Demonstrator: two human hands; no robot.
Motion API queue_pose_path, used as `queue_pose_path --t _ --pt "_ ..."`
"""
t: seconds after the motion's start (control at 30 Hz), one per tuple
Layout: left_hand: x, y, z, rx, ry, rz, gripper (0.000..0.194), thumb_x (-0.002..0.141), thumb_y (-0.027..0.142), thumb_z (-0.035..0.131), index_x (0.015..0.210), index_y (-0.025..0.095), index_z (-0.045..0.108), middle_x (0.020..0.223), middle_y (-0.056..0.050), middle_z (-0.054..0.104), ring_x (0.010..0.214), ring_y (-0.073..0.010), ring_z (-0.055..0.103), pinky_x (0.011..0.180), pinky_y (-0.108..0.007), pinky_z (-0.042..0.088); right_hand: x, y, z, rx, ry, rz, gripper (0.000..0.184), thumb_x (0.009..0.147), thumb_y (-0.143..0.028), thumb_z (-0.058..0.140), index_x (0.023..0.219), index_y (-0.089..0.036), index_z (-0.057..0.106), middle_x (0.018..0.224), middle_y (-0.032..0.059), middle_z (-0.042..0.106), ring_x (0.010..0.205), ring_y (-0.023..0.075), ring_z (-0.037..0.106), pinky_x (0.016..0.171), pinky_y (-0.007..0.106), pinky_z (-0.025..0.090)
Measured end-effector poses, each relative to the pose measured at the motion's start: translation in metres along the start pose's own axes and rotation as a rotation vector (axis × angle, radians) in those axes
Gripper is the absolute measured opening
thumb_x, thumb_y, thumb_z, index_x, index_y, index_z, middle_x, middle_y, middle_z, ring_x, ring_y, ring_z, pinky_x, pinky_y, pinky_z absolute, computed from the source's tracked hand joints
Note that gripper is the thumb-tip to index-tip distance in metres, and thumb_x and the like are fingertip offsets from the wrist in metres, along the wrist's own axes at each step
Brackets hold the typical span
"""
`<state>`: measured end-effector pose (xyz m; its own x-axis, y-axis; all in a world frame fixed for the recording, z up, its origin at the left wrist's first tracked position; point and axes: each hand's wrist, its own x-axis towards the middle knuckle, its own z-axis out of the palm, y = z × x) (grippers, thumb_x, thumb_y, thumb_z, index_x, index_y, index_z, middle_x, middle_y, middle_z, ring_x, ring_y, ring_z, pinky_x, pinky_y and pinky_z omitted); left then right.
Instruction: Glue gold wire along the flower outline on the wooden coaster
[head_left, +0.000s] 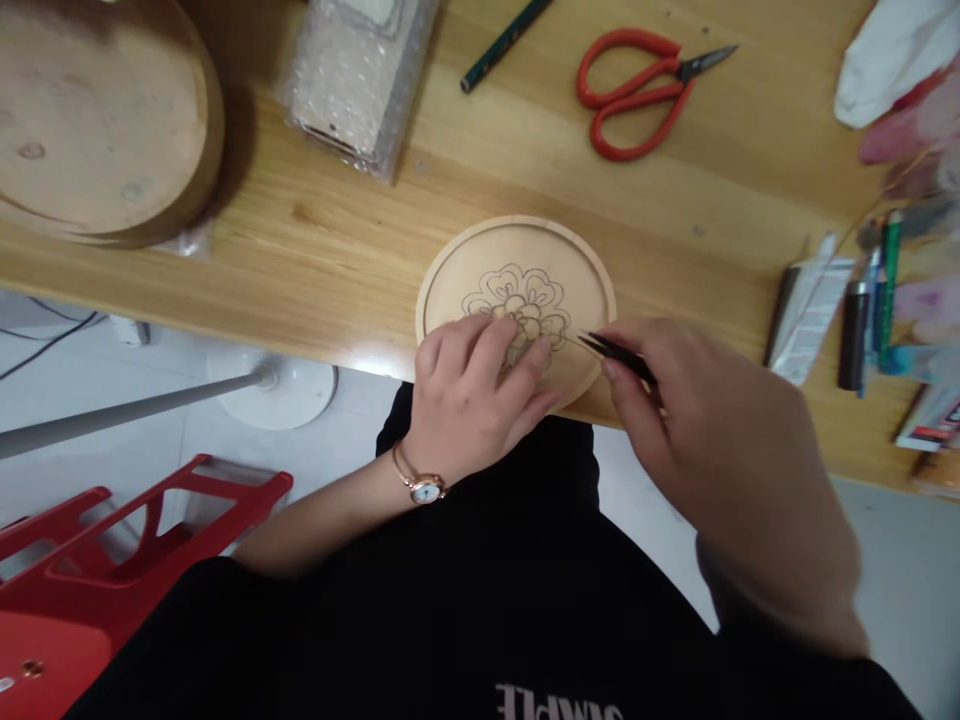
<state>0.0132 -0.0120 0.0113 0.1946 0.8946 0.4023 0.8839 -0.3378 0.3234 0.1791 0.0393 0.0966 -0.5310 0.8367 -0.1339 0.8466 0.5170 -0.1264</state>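
1. Resting our left hand (476,390) on the flower outline (529,300), fingers bent, we cannot tell whether it grips anything.
2. Our round wooden tray (450,285) lies beneath, at the tabletop's (337,300) near edge.
3. Tips over the tray's right side, black tweezers (628,358) sit pinched in our right hand (697,410).

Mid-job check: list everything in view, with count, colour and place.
table: 1, light wood, across view
tray: 1, pale wood, table's near edge
flower design: 1, dark-lined, on tray
tweezers: 1, black, tray's right side
scissors: 1, red-handled, beyond tray
pen or pencil: 1, dark green, left of scissors
bubble-wrapped package: 1, whitish, top
round wooden piece: 1, tan, upper left
pens: several, green and dark, right
right-edge clutter: mixed, too blurred to count
stool-like piece: 1, red, lower left
stand base: 1, white, floor
watch: 1, gold-toned, left wrist
shirt: 1, black, bottom
left hand: 1, bare, on tray
right hand: 1, bare, holding tweezers
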Motion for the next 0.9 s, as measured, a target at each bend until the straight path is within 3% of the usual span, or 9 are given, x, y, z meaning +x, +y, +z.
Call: queue_pose_path --t 0.2,0.4,0.7,0.9 --pt "-0.001 -0.001 0.001 -0.007 0.019 0.015 0.035 0.092 0.042 0.051 0.111 0.016 0.066 0.107 -0.012 0.064 0.107 -0.0288 0.053 0.087 -0.041 0.039 0.018 -0.003 0.003 -0.203 -0.208 -0.040 0.021 0.093 -0.016 0.044 0.096 -0.016 0.065 0.092 0.0051 0.065 0.062 0.0116 0.052 0.051 0.026 0.025" --pt "0.000 -0.001 0.003 -0.008 0.046 0.024 0.036 0.091 0.043 0.053 0.110 0.015 0.066 0.110 -0.012 0.067 0.105 -0.0278 0.053 0.087 -0.041 0.039 0.020 -0.007 0.003 -0.271 -0.194 -0.087 0.021 0.093 -0.018 0.046 0.092 -0.019 0.067 0.083 0.0011 0.064 0.063 0.0109 0.050 0.050 0.025 0.022" --pt "-0.001 -0.001 0.004 -0.002 0.062 0.029 0.037 0.093 0.044 0.050 0.110 0.015 0.065 0.110 -0.010 0.068 0.104 -0.0266 0.055 0.086 -0.040 0.038 0.024 -0.009 0.004 -0.279 -0.222 -0.049 0.024 0.094 -0.019 0.044 0.094 -0.020 0.069 0.082 0.0017 0.065 0.063 0.0115 0.050 0.050 0.025 0.020" --pt "0.000 -0.001 0.004 0.005 0.064 0.029 0.036 0.093 0.044 0.049 0.108 0.015 0.066 0.110 -0.009 0.069 0.102 -0.0263 0.056 0.085 -0.040 0.039 0.024 -0.007 0.008 -0.240 -0.151 -0.095 0.027 0.095 -0.019 0.042 0.090 -0.018 0.069 0.078 0.0021 0.065 0.061 0.0117 0.050 0.050 0.026 0.021"
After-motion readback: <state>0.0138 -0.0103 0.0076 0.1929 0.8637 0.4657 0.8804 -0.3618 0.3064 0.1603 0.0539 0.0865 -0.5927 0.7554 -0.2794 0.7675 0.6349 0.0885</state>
